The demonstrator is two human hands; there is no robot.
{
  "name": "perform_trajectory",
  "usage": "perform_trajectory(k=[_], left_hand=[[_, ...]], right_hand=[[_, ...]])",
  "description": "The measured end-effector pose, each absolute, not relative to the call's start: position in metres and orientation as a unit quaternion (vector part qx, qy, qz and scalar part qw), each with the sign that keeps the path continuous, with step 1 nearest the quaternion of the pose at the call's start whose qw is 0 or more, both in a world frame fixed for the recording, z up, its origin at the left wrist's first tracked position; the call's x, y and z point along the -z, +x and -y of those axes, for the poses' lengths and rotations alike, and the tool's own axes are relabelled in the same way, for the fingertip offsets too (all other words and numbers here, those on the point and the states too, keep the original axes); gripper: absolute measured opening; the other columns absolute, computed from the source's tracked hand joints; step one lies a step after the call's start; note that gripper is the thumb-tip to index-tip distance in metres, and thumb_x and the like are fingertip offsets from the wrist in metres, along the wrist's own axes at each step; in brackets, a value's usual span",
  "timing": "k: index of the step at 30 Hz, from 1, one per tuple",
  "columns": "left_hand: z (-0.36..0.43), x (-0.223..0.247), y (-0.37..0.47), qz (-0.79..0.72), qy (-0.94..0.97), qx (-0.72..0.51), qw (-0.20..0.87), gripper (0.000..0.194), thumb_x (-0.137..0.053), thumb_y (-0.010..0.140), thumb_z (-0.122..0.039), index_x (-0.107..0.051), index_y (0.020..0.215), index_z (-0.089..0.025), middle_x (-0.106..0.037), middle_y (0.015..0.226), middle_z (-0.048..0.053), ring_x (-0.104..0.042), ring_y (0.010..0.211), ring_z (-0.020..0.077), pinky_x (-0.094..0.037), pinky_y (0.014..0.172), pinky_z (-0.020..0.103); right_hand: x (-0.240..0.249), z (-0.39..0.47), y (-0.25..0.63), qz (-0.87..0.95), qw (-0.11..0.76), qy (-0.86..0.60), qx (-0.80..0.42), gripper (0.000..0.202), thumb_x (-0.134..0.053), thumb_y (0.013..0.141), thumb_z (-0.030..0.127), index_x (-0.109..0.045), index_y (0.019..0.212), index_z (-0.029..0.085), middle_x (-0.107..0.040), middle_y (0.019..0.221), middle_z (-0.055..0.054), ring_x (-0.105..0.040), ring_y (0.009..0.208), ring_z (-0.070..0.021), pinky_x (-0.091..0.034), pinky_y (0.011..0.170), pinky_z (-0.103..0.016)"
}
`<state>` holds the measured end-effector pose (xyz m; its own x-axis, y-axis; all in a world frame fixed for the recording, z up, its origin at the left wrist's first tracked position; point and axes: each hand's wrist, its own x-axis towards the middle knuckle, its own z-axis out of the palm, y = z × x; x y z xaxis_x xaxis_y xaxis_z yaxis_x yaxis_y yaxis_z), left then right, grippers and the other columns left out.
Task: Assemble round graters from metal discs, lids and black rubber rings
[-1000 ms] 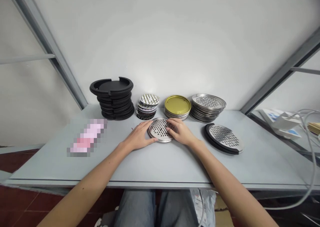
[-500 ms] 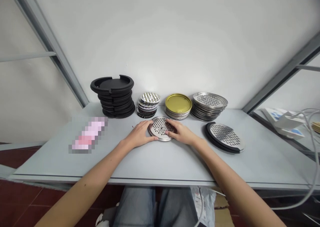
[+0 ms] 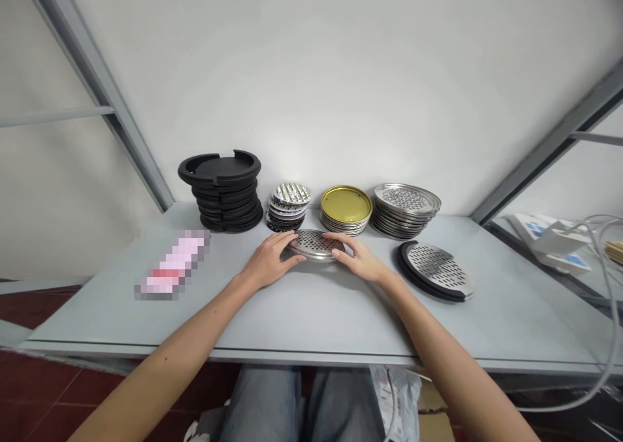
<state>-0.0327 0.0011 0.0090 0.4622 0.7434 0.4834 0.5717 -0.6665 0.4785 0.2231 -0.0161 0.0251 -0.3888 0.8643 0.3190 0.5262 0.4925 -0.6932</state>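
Between my two hands is a round metal grater plate (image 3: 315, 243) with rows of slots and a raised rim. It tilts, near edge lifted off the table. My left hand (image 3: 269, 259) grips its left edge, thumb at the front and fingers along the far side. On the right edge my right hand (image 3: 361, 257) closes in the same way. Just behind stand a stack of small grater discs (image 3: 291, 194) and a stack of round lids with a gold top (image 3: 346, 204). Larger perforated metal plates (image 3: 407, 199) are piled to the right of these.
Black notched rings (image 3: 220, 169) are stacked at the back left. A slotted grater in a black holder (image 3: 437, 270) lies right of my hands. A pixelated pink item (image 3: 178, 260) lies left. White cables (image 3: 610, 338) hang past the table's right side, near a white box (image 3: 559, 241).
The grater plate has gone from lying nearly flat to tilted, its near edge rising. My right thumb has moved from the plate's top to its near rim.
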Motion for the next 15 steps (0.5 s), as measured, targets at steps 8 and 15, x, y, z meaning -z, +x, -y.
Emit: perform_trajectory(k=[8,15], left_hand=[[-0.0019,-0.0137,-0.0321,-0.435,0.782,-0.400,0.198,0.036,-0.051,0.090,-0.045,-0.063,0.112,-0.018,-0.067,0.111,0.007,-0.061,0.102,0.0224,-0.048,0.092,0.037],[0.0013,-0.0179,-0.0318,-0.365,0.810,-0.433,0.151,0.039,-0.057,0.089,-0.035,-0.055,0.126,-0.022,-0.060,0.122,0.007,-0.056,0.109,0.0207,-0.043,0.099,0.037]], right_hand=[[-0.0240,0.0167,0.2183,0.758,0.442,-0.448,-0.174,0.037,-0.068,0.077,0.039,-0.067,0.107,0.020,-0.070,0.109,-0.008,-0.063,0.102,-0.0229,-0.045,0.096,-0.037],[-0.0205,0.0151,0.2201,0.742,0.468,-0.449,-0.167,0.031,-0.068,0.077,0.042,-0.070,0.100,0.021,-0.072,0.101,-0.007,-0.065,0.094,-0.0236,-0.049,0.090,-0.037]])
